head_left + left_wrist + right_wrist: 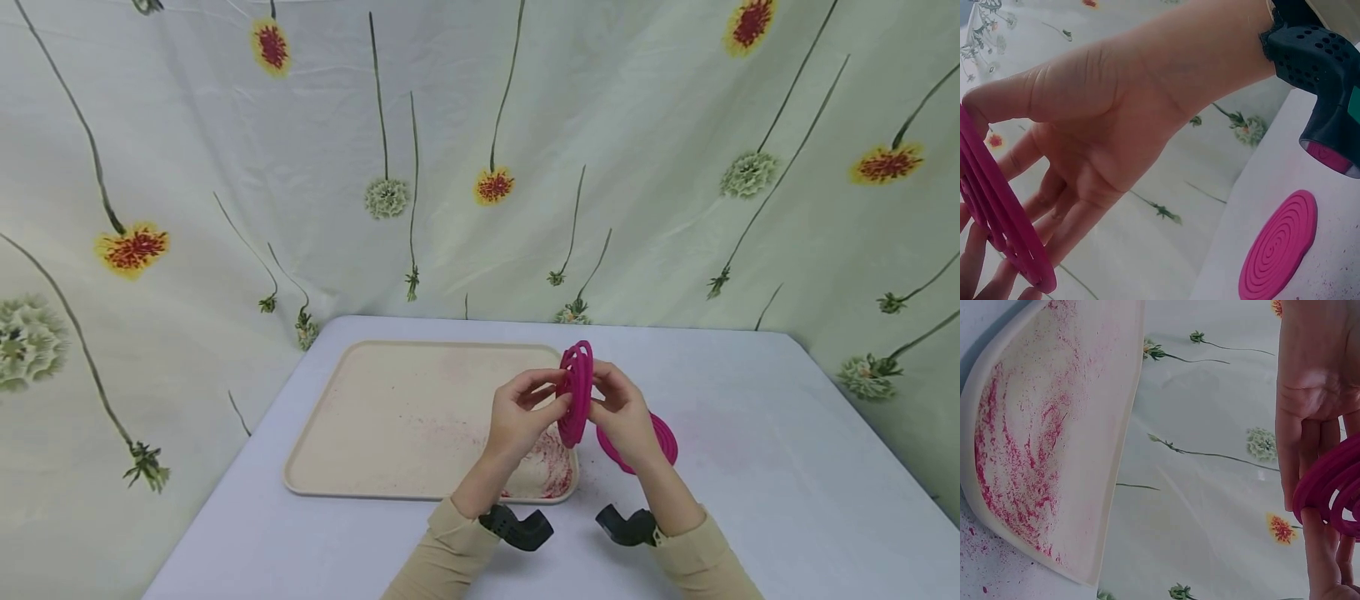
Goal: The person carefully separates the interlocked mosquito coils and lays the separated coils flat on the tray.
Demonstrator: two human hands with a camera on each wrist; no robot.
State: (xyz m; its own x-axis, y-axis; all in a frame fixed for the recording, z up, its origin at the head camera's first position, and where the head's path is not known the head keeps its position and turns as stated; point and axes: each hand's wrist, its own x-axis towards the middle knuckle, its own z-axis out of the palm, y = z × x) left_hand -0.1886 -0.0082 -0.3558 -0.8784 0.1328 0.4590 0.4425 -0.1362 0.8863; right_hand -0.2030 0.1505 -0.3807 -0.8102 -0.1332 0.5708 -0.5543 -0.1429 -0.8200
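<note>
A magenta coil of what looks like rolled clay or dough (576,393) is held up on edge over the tray's right side. My left hand (517,421) pinches it from the left between thumb and fingers. From the other side my right hand (624,417) grips the same coil with its fingertips. Gaps show between some of its rings in the left wrist view. A second magenta spiral (1279,247) lies flat on the table, and in the head view my right hand and forearm partly cover it.
A beige tray (420,417) takes up the table's left half, with magenta crumbs and smears (1029,462) in its near right corner. The white table (787,467) extends to the right. Behind it hangs a flower-printed cloth (450,108). Each wrist wears a black camera mount.
</note>
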